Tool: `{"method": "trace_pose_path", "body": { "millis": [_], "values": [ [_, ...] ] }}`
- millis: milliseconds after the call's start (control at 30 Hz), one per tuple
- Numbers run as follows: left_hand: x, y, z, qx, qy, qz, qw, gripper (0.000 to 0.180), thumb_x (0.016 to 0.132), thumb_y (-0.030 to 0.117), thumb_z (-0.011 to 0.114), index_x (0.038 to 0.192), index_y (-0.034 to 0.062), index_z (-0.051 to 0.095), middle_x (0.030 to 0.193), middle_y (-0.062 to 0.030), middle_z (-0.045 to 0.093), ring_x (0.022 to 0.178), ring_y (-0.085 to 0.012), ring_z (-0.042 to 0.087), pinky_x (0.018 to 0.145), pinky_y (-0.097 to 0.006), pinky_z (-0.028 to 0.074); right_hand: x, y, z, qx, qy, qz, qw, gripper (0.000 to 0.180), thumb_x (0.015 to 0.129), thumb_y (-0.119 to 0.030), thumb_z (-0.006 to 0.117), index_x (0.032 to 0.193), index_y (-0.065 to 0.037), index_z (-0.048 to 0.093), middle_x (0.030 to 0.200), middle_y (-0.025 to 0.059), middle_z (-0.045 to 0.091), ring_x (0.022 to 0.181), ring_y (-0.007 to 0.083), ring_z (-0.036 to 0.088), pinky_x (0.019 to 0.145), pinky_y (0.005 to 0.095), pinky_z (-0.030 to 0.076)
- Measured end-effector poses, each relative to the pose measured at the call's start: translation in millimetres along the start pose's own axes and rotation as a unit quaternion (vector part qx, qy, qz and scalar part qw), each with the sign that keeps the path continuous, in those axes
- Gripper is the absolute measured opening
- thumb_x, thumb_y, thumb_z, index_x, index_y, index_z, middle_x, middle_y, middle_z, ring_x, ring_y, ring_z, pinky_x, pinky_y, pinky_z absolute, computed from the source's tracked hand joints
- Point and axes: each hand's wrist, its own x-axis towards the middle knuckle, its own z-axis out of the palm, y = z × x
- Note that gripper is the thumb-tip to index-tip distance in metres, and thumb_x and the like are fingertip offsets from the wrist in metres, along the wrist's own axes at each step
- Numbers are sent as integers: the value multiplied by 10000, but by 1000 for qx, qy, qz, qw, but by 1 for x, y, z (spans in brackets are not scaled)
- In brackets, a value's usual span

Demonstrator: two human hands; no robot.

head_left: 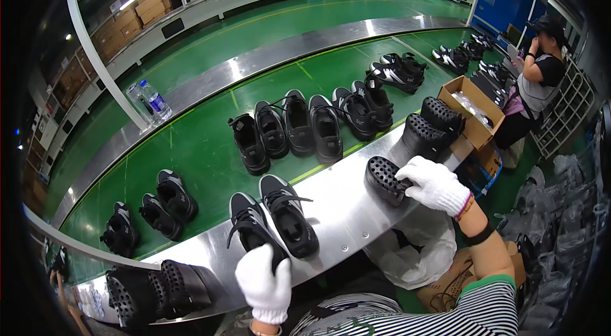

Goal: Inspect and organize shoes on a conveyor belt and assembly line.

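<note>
My left hand (264, 285), in a white knit glove, is closed at the heel of a black sneaker (249, 214) on the metal ledge; its fingertips are partly hidden there. Just right of that shoe stands another black sneaker (289, 224) with grey trim and loose laces. My right hand (439, 186), also gloved in white, is closed on the near end of a black clog-shaped piece with round holes (383, 174), tilted on the ledge. Behind it, more black holed pieces (423, 134) sit together.
Black sneakers (296, 123) stand in groups along the green belt (210, 154). More holed pieces (156, 294) lie on the ledge at left. A cardboard box (474, 132) stands at right, near a person (538, 81). Bottles (153, 99) stand on the far metal rail.
</note>
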Motion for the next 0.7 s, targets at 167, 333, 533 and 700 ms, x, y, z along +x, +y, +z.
{"method": "trace_pose_path", "body": {
  "millis": [167, 333, 533, 700],
  "values": [
    [24, 11, 23, 68, -44, 93, 992, 513, 684, 89, 817, 1167, 21, 659, 962, -147, 663, 874, -363, 628, 787, -479, 496, 3, 20, 18, -28, -120, 33, 992, 312, 799, -59, 679, 1091, -169, 663, 1026, 130, 605, 994, 373, 658, 861, 487, 547],
    [16, 12, 16, 43, -67, 50, 996, 521, 695, 96, 831, 1182, 16, 665, 1024, -143, 678, 945, -363, 638, 845, -486, 500, 1, 16, 12, -86, -123, -1, 989, 221, 831, -55, 616, 1039, -123, 652, 1041, 158, 599, 962, 381, 647, 808, 503, 544],
    [25, 26, -17, -261, 15, -77, 962, 770, 746, 135, 873, 1423, -10, 536, 1379, -200, 586, 1254, -376, 584, 1060, -478, 467, -4, -50, -37, 73, 141, -184, 970, 296, 667, -5, 767, 932, -80, 658, 1044, 140, 643, 968, 370, 643, 840, 450, 536],
    [56, 34, -21, -656, -30, -261, 708, 1013, 853, 410, 826, 1605, 21, 270, 1383, -166, 591, 1270, -323, 604, 1083, -507, 512, 19, -152, 14, 220, -7, -350, 911, 242, 717, -16, 730, 950, -65, 691, 1081, 161, 672, 958, 392, 650, 809, 469, 542]
  ]
}}
